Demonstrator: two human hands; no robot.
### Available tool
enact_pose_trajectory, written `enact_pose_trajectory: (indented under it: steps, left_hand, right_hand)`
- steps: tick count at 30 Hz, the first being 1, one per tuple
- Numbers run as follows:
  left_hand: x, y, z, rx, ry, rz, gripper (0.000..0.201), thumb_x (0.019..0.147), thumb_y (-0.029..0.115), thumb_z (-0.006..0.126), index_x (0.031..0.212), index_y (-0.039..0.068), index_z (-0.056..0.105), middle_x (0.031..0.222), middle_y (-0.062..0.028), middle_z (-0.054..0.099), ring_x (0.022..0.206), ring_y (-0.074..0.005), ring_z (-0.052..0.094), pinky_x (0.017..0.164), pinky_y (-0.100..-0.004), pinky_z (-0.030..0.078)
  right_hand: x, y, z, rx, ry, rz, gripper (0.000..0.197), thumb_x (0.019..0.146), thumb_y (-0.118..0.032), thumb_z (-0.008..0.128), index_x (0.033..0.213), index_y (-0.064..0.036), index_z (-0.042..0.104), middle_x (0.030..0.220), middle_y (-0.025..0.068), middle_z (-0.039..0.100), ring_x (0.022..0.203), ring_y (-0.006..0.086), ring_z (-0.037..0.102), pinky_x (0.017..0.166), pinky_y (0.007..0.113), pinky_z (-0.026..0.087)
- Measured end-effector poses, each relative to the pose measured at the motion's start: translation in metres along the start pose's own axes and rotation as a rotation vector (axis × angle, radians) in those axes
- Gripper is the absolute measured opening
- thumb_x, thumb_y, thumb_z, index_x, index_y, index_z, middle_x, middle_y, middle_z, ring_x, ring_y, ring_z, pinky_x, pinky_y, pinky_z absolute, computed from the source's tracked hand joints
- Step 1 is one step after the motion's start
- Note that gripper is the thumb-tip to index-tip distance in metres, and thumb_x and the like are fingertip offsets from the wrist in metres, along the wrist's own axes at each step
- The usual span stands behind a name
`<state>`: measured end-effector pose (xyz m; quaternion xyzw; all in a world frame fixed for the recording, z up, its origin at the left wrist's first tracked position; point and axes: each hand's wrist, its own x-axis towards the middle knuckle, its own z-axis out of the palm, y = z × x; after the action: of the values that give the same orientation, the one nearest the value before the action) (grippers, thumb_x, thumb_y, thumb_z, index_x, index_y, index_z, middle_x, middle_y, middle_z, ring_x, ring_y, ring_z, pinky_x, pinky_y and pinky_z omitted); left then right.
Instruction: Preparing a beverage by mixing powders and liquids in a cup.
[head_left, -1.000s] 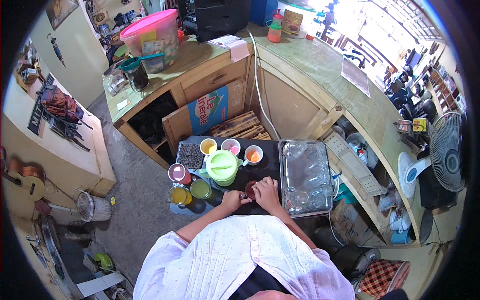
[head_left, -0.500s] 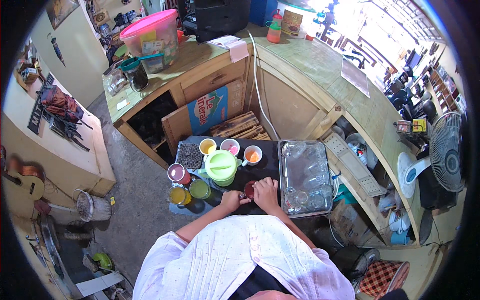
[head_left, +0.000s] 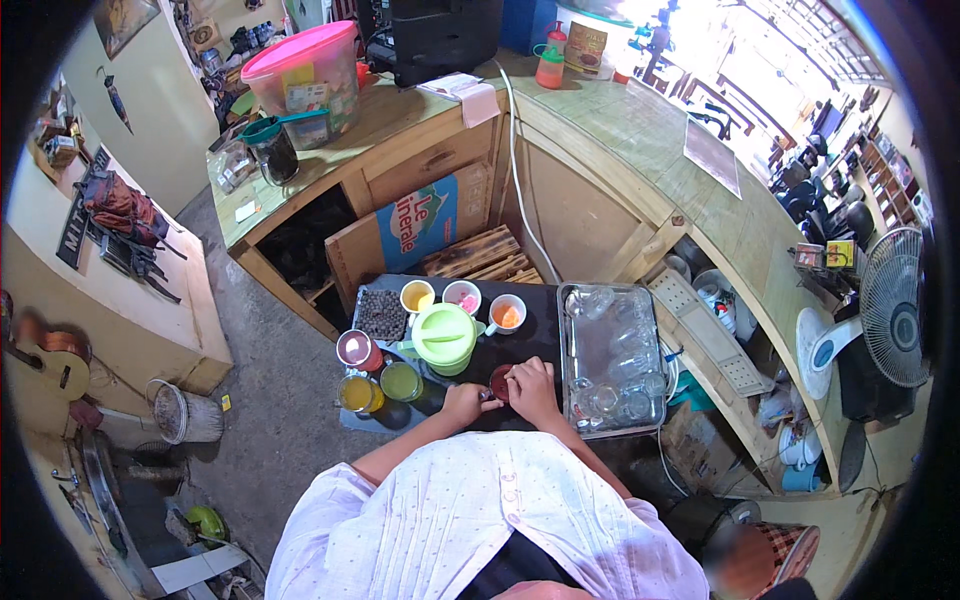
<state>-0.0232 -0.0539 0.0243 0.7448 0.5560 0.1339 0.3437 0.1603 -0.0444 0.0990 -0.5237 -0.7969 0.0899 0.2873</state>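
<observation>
At the near edge of a dark table [head_left: 535, 340], a glass of dark red liquid [head_left: 499, 380] stands between my hands. My left hand [head_left: 466, 405] is closed at its near left side, apparently on the handle. Curled fingers of my right hand [head_left: 533, 388] press on its right side and rim, covering part of it. Just beyond is a lidded light-green pitcher [head_left: 444, 338]. To the left stand a green drink glass [head_left: 401, 381], a yellow drink glass [head_left: 360, 393] and a pink drink glass [head_left: 358, 349].
Behind the pitcher are a yellow-filled cup [head_left: 417, 295], a pink-filled cup [head_left: 462, 296], an orange-filled cup [head_left: 507, 313] and a tray of dark round pieces [head_left: 382, 314]. A metal tray [head_left: 612, 425] of clear glasses lies to the right. A wooden counter [head_left: 640, 130] curves around.
Both hands stay at the dark red glass, with only a slight shift of the right fingers. The view has tilted very slightly; the drinks and trays keep their places.
</observation>
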Motion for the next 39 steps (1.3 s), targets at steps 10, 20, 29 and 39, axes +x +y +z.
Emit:
enact_pose_trajectory:
  steps: [10,20,29,39]
  left_hand:
    - [0.001,0.0,-0.003,0.044,0.018,0.054,0.052,0.076,0.061,0.068,0.064,0.011,0.061,0.065,-0.0102,0.063,0.065,-0.032,0.063,0.057,-0.0447,0.044]
    - [0.003,-0.011,0.007,-0.016,0.06,0.078,0.052,0.077,0.061,0.068,0.062,0.011,0.06,0.063,-0.0093,0.062,0.063,-0.0321,0.062,0.058,-0.0458,0.041]
    - [0.002,0.0,-0.005,0.013,-0.027,0.025,0.051,0.076,0.061,0.068,0.065,0.012,0.061,0.066,-0.0083,0.064,0.065,-0.0308,0.063,0.059,-0.0454,0.042]
    - [0.001,-0.002,-0.002,0.034,0.002,0.051,0.052,0.077,0.062,0.067,0.065,0.012,0.06,0.067,-0.0086,0.064,0.067,-0.031,0.064,0.058,-0.0454,0.043]
  right_hand:
    - [0.001,-0.003,-0.002,-0.069,-0.008,0.008,0.003,0.078,-0.012,0.063,0.08,-0.0096,0.063,0.082,0.0055,0.063,0.09,0.0254,0.055,0.077,0.043,0.038]
    - [0.001,-0.003,0.001,0.093,0.007,-0.022,0.002,0.078,-0.009,0.062,0.079,-0.0077,0.062,0.08,0.0068,0.062,0.085,0.0266,0.055,0.073,0.042,0.038]
    - [0.001,-0.001,0.001,0.0,0.036,0.024,0.003,0.077,-0.008,0.063,0.079,-0.0077,0.061,0.08,0.0068,0.062,0.086,0.0273,0.055,0.074,0.042,0.039]
    - [0.002,0.004,-0.016,0.158,0.004,0.069,0.006,0.08,-0.007,0.065,0.085,-0.0053,0.064,0.082,0.0099,0.064,0.085,0.0292,0.059,0.075,0.042,0.046]
